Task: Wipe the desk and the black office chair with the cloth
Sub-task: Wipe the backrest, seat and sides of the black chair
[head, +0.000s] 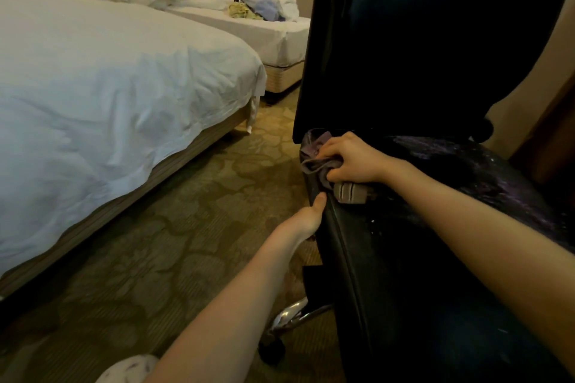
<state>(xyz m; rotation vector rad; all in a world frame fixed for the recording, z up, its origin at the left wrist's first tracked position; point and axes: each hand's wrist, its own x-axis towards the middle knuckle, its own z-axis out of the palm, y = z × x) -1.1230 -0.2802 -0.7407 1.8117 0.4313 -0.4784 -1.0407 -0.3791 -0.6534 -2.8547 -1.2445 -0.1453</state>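
Right hand (351, 158) clamps cloth (314, 165) on black office chair (404, 258) seat.
Cloth bunched at seat's back-left corner, under backrest; left hand (308, 218) grips seat's left edge, thumb on top, fingers hidden underneath.

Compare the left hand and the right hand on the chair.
The right hand grips the bunched cloth against the chair by the backrest; the left hand holds no cloth. The right hand lies on the seat; the left hand clasps its side edge, thumb on top. Both touch the chair.
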